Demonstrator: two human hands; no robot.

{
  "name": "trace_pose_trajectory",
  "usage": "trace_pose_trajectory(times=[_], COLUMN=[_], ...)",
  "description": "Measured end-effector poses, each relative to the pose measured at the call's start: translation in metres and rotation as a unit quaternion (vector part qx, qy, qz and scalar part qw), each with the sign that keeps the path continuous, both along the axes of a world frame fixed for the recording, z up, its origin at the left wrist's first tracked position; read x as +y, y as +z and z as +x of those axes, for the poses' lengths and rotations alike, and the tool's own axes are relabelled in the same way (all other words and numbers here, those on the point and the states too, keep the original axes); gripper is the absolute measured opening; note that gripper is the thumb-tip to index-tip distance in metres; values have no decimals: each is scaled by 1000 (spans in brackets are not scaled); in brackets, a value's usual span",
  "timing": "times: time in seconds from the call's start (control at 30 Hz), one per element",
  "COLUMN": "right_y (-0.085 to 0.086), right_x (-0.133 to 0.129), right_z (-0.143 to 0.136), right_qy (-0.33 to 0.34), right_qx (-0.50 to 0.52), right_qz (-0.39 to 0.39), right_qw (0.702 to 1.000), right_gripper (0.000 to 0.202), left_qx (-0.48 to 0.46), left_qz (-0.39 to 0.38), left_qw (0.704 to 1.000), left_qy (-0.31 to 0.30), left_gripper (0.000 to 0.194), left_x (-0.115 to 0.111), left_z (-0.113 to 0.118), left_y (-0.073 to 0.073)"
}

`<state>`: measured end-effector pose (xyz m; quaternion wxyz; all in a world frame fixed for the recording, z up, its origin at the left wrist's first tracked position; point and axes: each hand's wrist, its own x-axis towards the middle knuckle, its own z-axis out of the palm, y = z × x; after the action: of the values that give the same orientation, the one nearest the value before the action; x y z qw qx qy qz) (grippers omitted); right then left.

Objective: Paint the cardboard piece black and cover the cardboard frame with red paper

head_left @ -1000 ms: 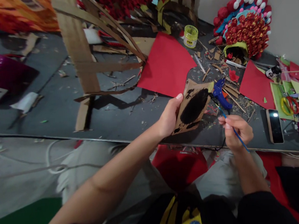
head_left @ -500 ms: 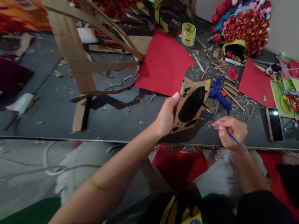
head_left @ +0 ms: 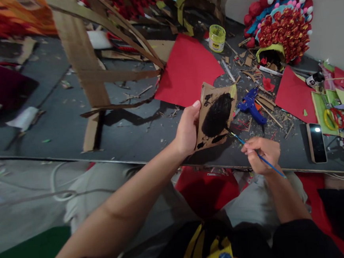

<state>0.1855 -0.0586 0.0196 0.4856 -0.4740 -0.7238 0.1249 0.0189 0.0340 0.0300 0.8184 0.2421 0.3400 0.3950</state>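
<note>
Seen from the head view I was monitoring, the left hand point(head_left: 187, 131) was partly closed on the left edge of one flat, rectangular piece of brown cardboard point(head_left: 213, 90), thumb along the edge, the fingers behind hidden. The cardboard was tilted above the front part of the dark grey table point(head_left: 131, 142). The right hand point(head_left: 263, 153) was nearly closed, pinching one thin blue-handled paintbrush point(head_left: 238, 138), its dark tip at the lower right rim of a large black painted oval point(head_left: 217, 115); I could not tell whether it touched. I judged the coating well advanced: the oval looked solidly covered, while brown cardboard around it was uncoated apart from smaller black patches, at least three. Just right of the cardboard lay one blue glue gun point(head_left: 251, 105). Farther out I counted two larger red paper sheets, one behind the cardboard point(head_left: 188, 70) and one to its right point(head_left: 291, 91), one open jar with yellow-green inside point(head_left: 217, 38), one dark-screened phone point(head_left: 316, 143) and one upright red floral piece with white balls point(head_left: 286, 34). The scattered scraps were too many to count.
</note>
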Motion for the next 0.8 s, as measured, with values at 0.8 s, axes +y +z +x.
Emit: trace_pose_trajectory(times=[0.8], right_y=[4], right_x=[-5], right_z=[7], right_qy=[-84], right_qx=[51], right_qz=[-40], right_qw=[994], right_gripper=[16], left_qx=[51], left_qz=[-53], left_qw=[997], left_qy=[-5], left_gripper=[53], left_x=[-7], left_z=[4], left_y=[0])
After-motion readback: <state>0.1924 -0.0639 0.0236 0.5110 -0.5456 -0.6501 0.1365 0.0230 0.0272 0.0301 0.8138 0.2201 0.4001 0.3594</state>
